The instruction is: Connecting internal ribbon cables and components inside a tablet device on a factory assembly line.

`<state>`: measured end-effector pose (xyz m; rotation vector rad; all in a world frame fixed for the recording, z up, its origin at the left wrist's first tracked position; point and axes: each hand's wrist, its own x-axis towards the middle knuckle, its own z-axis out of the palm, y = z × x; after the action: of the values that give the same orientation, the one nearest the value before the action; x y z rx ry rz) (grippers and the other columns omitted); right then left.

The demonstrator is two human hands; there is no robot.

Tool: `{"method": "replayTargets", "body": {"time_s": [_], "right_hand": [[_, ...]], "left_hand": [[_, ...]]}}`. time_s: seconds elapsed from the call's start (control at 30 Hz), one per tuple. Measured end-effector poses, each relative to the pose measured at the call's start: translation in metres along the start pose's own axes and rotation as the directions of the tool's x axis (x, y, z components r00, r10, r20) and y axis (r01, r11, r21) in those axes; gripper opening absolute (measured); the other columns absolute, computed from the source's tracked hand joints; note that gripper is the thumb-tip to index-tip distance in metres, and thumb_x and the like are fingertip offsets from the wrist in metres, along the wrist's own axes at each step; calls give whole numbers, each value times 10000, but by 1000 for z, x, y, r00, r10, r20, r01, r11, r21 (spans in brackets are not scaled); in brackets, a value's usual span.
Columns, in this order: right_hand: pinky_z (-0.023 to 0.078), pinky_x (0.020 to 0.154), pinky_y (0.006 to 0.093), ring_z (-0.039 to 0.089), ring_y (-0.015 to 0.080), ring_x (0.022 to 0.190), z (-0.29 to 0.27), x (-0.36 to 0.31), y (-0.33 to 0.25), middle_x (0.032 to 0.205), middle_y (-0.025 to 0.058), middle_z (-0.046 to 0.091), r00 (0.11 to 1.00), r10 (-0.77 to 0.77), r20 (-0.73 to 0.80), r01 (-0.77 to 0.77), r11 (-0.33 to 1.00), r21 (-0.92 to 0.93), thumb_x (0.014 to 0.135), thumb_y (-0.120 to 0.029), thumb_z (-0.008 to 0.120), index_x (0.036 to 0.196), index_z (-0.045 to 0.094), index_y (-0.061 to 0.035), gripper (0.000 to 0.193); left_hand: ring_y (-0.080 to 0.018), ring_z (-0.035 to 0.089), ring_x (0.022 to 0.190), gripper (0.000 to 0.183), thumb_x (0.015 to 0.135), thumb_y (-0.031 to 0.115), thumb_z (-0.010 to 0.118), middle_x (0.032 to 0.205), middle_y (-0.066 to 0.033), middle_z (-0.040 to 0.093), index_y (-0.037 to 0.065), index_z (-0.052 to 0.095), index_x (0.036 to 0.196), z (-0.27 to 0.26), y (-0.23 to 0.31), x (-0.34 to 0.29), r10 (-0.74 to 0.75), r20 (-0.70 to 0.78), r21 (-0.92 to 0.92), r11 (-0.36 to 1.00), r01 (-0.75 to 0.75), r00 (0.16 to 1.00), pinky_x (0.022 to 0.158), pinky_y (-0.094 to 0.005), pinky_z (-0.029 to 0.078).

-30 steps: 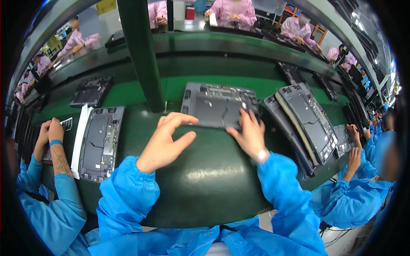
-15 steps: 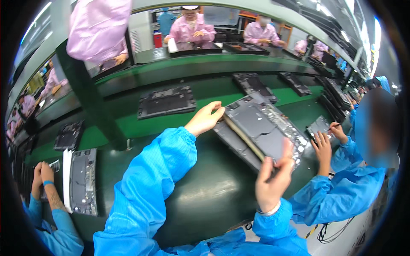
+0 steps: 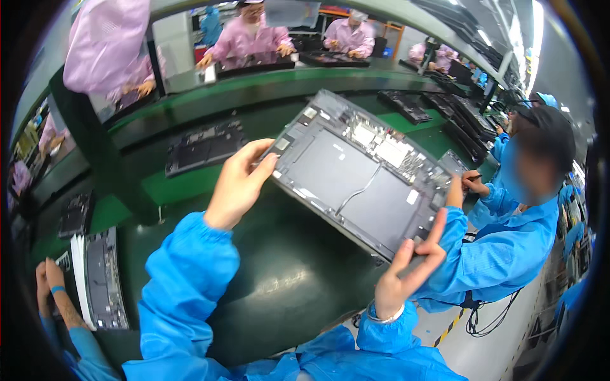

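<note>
Laptop chassis (image 3: 362, 174), opened so that its grey inner panels and circuit boards faced up, was held in the air between the person's two hands, tilted, above the dark green conveyor belt (image 3: 279, 267). It hung clear of the belt, with its far corner toward the green bench and its near corner low on the right.

The left hand (image 3: 236, 187) was at the chassis's left corner, fingers curled over the edge with the fingertips on the upper face; the thumb lay hidden beneath, so the grip was closed around that corner. The right hand (image 3: 406, 270) was at the near right corner, below the chassis: its palm and thumb pressed against the edge while the fingers stood splayed and mostly straight, so it propped the corner rather than clasped it. Both sleeves were bright blue.

To the right, just beyond the chassis, a co-worker in blue (image 3: 508, 247) sat with one hand on the bench edge. On the belt to the left lay another open chassis (image 3: 101, 279), with a second co-worker's hands (image 3: 51, 279) beside it. A further chassis (image 3: 203, 146) lay on the belt behind the left hand. People in pink coats (image 3: 248, 41) worked along the far bench.
</note>
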<state>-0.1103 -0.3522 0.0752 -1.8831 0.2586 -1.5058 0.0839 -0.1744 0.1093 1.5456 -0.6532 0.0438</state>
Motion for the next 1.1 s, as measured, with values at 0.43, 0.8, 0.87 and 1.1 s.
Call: {"method": "replayTargets", "body": {"time_s": [0.43, 0.8, 0.87, 1.1], "right_hand": [[230, 1126, 468, 436, 425, 1321, -8, -129, 4, 1385, 386, 407, 710, -120, 693, -186, 918, 350, 925, 36, 423, 880, 315, -53, 147], [267, 1101, 583, 463, 457, 1292, -28, -45, 14, 1140, 275, 611, 492, -121, 862, 264, 964, -16, 834, 136, 487, 835, 313, -73, 272], [331, 1051, 615, 579, 449, 1154, -9, -41, 5, 979, 207, 649, 443, -280, 852, 197, 957, 213, 787, 131, 562, 813, 333, -76, 310], [537, 829, 488, 661, 383, 936, 80, -46, -24, 855, 140, 609, 188, -592, 784, 77, 804, 589, 727, 88, 658, 852, 469, -30, 255]], "left_hand": [[-234, 455, 1201, 640, 816, -35, 624, 1242, -125, 449, -63, 393, 1412, -74, 26, -304, -396, -375, 316, 796, 517, 838, 1069, -332, 318], [-344, 586, 1103, 281, 780, 30, 691, 1190, -161, 594, 47, 647, 1057, -85, 13, -234, -179, -83, 614, 765, 192, 980, 934, -393, 471], [-318, 565, 1070, 287, 758, 38, 718, 1161, -120, 586, 54, 656, 1038, -91, -6, -208, -98, 55, 615, 787, 44, 994, 905, -376, 465], [-313, 499, 1077, 288, 684, 84, 799, 1158, -73, 592, 104, 687, 949, -87, -34, -175, 27, 201, 589, 795, -143, 979, 918, -404, 433]]}}
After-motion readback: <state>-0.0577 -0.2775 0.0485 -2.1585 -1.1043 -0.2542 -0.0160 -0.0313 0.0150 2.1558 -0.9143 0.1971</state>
